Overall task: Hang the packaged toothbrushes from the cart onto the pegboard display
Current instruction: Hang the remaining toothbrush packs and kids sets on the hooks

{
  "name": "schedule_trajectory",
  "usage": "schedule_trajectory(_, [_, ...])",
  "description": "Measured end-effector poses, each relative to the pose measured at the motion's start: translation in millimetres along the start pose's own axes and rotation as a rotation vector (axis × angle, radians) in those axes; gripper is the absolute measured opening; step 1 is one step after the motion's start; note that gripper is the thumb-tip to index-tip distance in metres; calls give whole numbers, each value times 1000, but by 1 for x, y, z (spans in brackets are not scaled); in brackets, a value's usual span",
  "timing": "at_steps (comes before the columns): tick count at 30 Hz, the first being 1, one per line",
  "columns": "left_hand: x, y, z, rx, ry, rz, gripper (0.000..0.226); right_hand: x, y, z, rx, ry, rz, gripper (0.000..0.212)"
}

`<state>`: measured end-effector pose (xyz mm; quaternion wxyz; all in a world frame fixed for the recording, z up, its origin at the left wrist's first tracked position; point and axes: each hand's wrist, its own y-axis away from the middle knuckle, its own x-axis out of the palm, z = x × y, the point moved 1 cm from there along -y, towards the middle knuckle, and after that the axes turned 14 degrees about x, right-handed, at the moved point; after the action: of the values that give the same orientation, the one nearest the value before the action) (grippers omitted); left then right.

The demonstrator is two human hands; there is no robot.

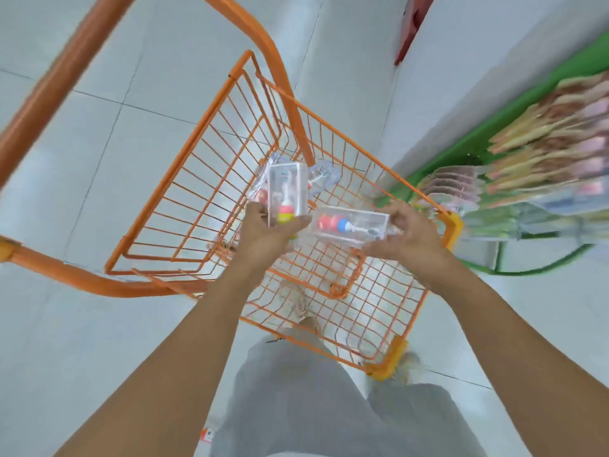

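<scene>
I look straight down into an orange wire cart (204,179), its basket a grid of thin coated rods with a thicker tubular handle frame (49,94) curving round the left side and yellow plastic corner caps (453,225) on the near rim. The floor (99,324) under it is pale glossy tile with dark grout lines. To the right stands a green display fixture (487,127) crowded with hanging carded packs (543,143), badly blurred, so I cannot tell what they are; they press close to the cart's right rim, and a green curved base rail runs beneath them. My left hand (270,232) grips the lower end of a clear, hard rectangular toothbrush box (286,192), held roughly upright above the basket, a red and yellow handle showing through the plastic. My right hand (405,232) has its fingers curled round one end of a second clear toothbrush box (351,224), lying nearly level, with a red and blue handle and a bristled head inside. The two boxes almost meet between my hands. Behind the upright box, more clear packages (321,174) lie on the basket floor, smeared by motion. Below, grey trousers (296,407) and a shoe (408,364) show beside the cart's near corner.
</scene>
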<state>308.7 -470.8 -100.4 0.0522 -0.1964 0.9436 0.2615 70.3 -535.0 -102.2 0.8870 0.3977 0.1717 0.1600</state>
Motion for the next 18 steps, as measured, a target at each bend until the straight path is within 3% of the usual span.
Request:
schedule_trajectory(3, [26,37,-17,-1,223,66,77,-38,47,-12,86,-480,73,54])
schedule_trajectory(5, [47,61,-26,130,187,140,66,-64,76,-26,96,-657,122,39])
schedule_trajectory(8, [82,104,-41,347,80,166,62,-105,119,-59,86,-841,141,39])
schedule_trajectory(12, [140,164,-53,425,65,97,64,-170,184,-116,79,-993,223,23])
schedule_trajectory(14, [174,194,-55,413,96,114,61,-203,215,-147,74,-1069,262,25])
schedule_trajectory(18, [243,250,-56,376,222,183,20,-260,260,-203,45,-969,230,35])
